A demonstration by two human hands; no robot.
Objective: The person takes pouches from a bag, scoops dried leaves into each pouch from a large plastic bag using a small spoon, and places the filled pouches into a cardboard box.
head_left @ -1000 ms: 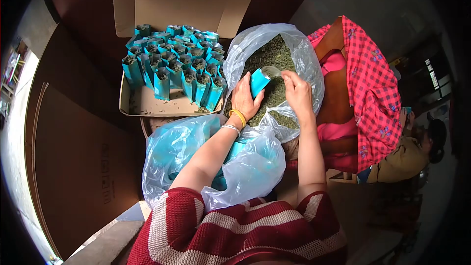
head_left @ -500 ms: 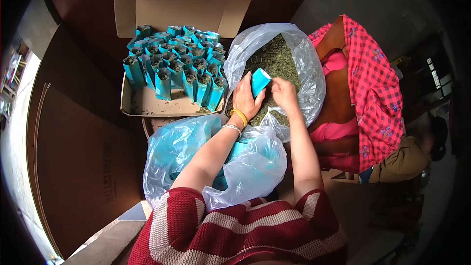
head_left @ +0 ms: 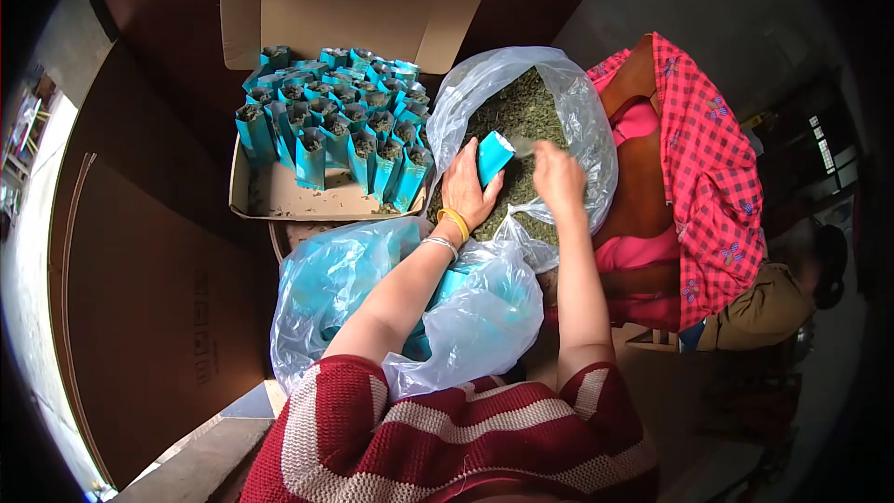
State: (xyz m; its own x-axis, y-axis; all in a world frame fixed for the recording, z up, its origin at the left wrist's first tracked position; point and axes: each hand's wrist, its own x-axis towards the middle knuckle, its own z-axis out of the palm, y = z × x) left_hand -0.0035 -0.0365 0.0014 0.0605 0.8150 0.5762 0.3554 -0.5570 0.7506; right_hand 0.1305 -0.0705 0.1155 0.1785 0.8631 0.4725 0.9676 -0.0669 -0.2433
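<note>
holding small rectangular blue packet (head_left: 494,161) in left hand (head_left: 463,188), near left edge of clear plastic bag (head_left: 592,121) of crushed green leaves (head_left: 515,110); right hand (head_left: 559,179) clamped on translucent scoop (head_left: 522,147) by packet's mouth.

Brightest at left, glaring off the pale strip of ground (head_left: 33,270); glinting on the crumpled clear plastic bag (head_left: 489,326); blurred at the bare right hand (head_left: 559,179); dark, bowed toward the edges.

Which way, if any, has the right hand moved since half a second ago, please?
Yes: the right hand has moved rightward, toward the right rim of the clear plastic bag.
</note>
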